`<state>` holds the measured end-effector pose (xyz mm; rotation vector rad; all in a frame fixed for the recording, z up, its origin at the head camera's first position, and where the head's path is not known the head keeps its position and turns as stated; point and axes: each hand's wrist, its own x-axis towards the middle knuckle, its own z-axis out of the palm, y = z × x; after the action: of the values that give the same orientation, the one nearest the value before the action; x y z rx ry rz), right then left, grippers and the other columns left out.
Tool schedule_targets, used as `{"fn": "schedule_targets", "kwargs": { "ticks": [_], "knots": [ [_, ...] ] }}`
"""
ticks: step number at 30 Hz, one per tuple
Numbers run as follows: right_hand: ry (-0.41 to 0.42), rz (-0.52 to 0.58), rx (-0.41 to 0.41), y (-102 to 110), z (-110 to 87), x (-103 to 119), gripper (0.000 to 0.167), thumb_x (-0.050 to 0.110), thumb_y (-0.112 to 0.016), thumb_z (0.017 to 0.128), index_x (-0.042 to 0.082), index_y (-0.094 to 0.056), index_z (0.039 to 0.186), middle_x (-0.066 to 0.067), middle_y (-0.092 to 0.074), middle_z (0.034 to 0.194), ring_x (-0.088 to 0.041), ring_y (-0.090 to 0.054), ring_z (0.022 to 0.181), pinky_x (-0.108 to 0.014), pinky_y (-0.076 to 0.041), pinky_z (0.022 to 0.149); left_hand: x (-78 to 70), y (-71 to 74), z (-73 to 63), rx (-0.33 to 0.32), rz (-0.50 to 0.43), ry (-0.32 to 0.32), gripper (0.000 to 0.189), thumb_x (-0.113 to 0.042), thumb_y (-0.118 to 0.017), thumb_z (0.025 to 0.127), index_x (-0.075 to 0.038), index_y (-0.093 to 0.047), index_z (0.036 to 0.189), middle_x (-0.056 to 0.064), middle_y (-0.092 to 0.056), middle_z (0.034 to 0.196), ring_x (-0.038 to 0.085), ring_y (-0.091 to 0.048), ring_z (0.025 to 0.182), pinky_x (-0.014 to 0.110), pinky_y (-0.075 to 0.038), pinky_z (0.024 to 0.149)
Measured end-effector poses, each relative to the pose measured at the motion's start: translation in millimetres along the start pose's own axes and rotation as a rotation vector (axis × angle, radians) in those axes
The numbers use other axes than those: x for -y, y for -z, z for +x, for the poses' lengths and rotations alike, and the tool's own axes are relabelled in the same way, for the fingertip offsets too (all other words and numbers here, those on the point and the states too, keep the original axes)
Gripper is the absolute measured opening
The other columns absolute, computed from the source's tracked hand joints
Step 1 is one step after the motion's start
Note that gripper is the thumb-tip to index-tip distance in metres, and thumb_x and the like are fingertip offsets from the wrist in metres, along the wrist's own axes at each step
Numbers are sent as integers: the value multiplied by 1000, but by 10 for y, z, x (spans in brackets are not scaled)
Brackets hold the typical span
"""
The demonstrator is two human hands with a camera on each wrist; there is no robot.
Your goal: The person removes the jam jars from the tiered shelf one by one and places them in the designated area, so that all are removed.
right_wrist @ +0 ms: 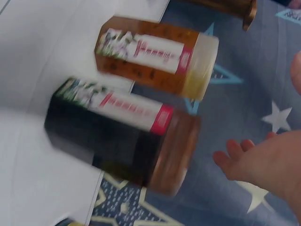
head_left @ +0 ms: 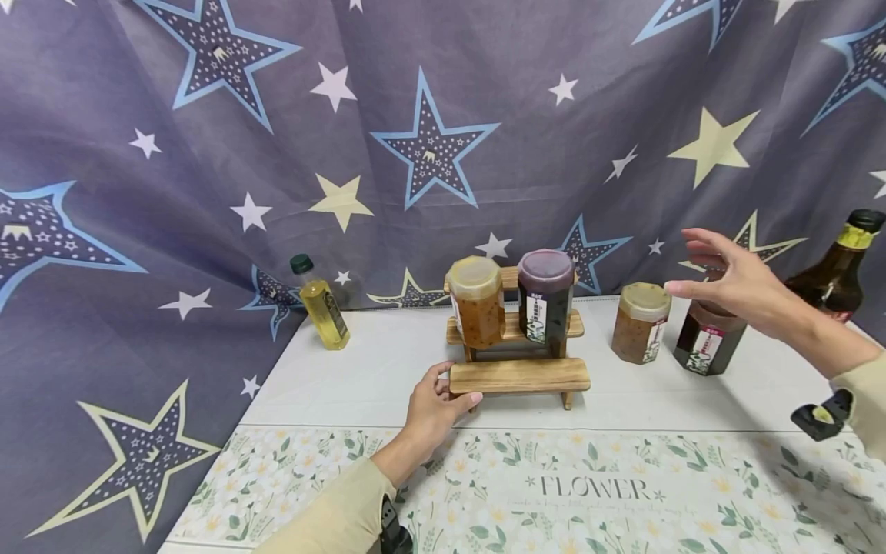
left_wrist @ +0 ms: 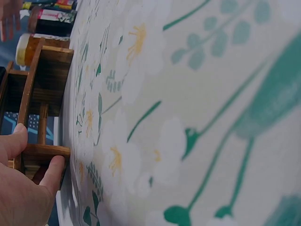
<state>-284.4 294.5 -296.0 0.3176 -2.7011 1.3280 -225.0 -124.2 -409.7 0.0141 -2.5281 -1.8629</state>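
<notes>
A three-tier wooden stand [head_left: 521,375] is at the middle of the table. My left hand [head_left: 431,412] grips the left end of its lowest step; in the left wrist view the thumb [left_wrist: 18,139] lies on the step and a finger reaches below. On the middle step are an amber jar [head_left: 477,308] and a dark jar with a purplish lid [head_left: 545,300]. To the right stand another amber jar [head_left: 640,327] and a dark jar with a brown lid [head_left: 706,342]. My right hand [head_left: 744,288] hangs in the air over that dark jar, holding nothing, thumb and fingers apart.
A small bottle of yellow oil [head_left: 321,312] stands at the table's left. At the far right is a brown bottle with a black cap [head_left: 834,269], partly behind the right forearm. A starry curtain [head_left: 291,154] hangs behind; a floral mat [head_left: 554,492] covers the front.
</notes>
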Motion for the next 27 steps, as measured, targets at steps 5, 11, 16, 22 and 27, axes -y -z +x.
{"fn": "schedule_targets", "kwargs": {
  "ticks": [5, 11, 16, 22, 27],
  "knots": [
    [59, 49, 34, -155, 47, 171, 88, 21, -75, 86, 14, -20, 154, -21, -26, 152, -43, -25, 139, -65, -29, 102, 2, -1, 4, 0, 3, -1, 75, -16, -79, 81, -5, -39, 144, 12, -64, 112, 24, -63, 101, 30, -55, 79],
    [132, 78, 32, -289, 83, 337, 84, 18, -77, 84, 19, -27, 152, -15, -32, 150, -38, -29, 138, -63, -29, 103, 5, 2, 5, 5, -5, -4, 75, -16, -79, 82, -4, -39, 144, 12, -64, 112, 23, -62, 100, 30, -55, 78],
    [179, 94, 31, -384, 123, 460, 85, 16, -79, 82, 22, -30, 151, -10, -37, 147, -32, -32, 137, -56, -30, 106, 5, 6, 2, 11, -9, -4, 75, -15, -79, 82, -4, -38, 144, 12, -64, 111, 23, -62, 100, 30, -55, 78],
    [208, 106, 83, -523, 178, 643, 90, 15, -81, 79, 17, -28, 152, -11, -35, 149, -31, -31, 137, -53, -28, 109, 8, 10, 5, 10, -2, -6, 75, -16, -79, 81, -5, -38, 144, 12, -64, 110, 22, -62, 98, 30, -54, 77],
    [222, 149, 137, -656, 242, 778, 90, 13, -80, 80, 15, -26, 152, -13, -36, 149, -32, -32, 138, -52, -29, 110, 12, 8, 8, 11, -2, -4, 75, -17, -79, 82, -5, -39, 144, 12, -64, 111, 22, -62, 99, 30, -55, 78]
  ]
}}
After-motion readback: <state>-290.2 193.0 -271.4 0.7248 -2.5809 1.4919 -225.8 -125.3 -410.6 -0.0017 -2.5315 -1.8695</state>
